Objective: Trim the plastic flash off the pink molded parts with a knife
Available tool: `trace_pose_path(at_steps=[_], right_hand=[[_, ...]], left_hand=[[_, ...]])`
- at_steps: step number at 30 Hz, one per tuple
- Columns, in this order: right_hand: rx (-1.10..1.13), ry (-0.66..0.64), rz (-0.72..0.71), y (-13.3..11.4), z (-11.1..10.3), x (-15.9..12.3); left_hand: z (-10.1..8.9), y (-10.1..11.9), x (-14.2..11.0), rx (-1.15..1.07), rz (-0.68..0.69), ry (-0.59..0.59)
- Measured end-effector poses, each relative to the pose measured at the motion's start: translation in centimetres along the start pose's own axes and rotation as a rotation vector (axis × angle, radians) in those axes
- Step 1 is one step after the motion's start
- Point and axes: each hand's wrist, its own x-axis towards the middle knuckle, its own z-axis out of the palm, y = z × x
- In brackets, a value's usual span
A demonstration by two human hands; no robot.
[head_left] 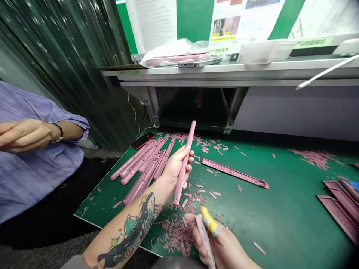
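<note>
My left hand is closed around a long pink plastic strip, held tilted with its top end pointing up and away over the green mat. My right hand, low at the frame's bottom, grips a slim pink-handled tool; its forefinger wears a yellow finger cot. A heap of pink shavings lies just under both hands. A single pink strip lies flat on the mat to the right of my left hand.
A pile of pink strips and a dark phone lie at the mat's left. More pink parts sit at the right edge. Another person in a blue shirt sits to the left. A shelf overhangs the back.
</note>
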Motion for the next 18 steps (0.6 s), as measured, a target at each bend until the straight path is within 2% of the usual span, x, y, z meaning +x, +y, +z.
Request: trace_pose_path(at_steps=[1,2,5,7,9,13,16,18], right_hand=[[-0.091,-0.011,-0.012,-0.6,-0.1,-0.1],[-0.235,-0.003,-0.106,-1.4,-0.2,0.0],[-0.765,0.097,-0.605,-4.4,-1.0,0.4],[-1.016,0.132,-0.795,-5.7,-1.6,0.8],[-1.139,0.139,-0.816,-6.2,-2.0,1.3],[-1.203,0.202,-0.818,-6.0,-2.5,2.3],[-1.182,0.333,-0.952,-5.3,-2.9,2.6],[-1.040,0.455,-0.993,-4.8,-3.2,3.0]], left_hand=[[-0.1,0.0,0.1,0.057,0.004,0.013],[-0.1,0.0,0.2,0.110,0.008,0.018],[0.0,-0.4,0.6,0.243,0.017,-0.008],[0.3,-0.8,0.8,0.316,0.015,-0.032],[0.4,-1.1,1.0,0.378,0.013,-0.037],[0.1,-1.1,1.8,0.457,0.020,-0.023],[0.0,-1.5,2.2,0.484,0.057,0.003],[0.3,-2.6,2.2,0.506,0.114,0.052]])
